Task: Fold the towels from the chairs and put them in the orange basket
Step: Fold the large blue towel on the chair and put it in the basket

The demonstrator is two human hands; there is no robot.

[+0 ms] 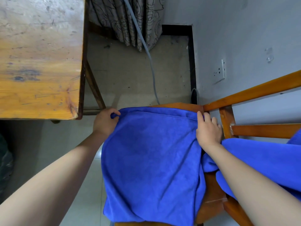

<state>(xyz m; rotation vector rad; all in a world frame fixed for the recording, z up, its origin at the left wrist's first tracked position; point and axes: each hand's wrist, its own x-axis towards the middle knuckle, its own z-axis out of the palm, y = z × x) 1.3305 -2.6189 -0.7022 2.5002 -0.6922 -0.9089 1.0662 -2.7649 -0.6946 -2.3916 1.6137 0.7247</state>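
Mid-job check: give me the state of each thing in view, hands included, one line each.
Blue microfibre towel: spread over the chair seat, far edge doubled, both far corners held.
Second blue towel: bunched at the right, unfolded.
Orange-brown wooden chair: upright, seat mostly covered.
Left hand: pinching the far left corner.
Right hand: gripping the far right corner.
Worn wooden table: bare where visible.
White wall socket: nothing plugged in.
Orange basket: out of view.

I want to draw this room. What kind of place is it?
Probably a plain room in a home: a worn wooden table, a wooden chair, a patterned curtain and a wall socket.
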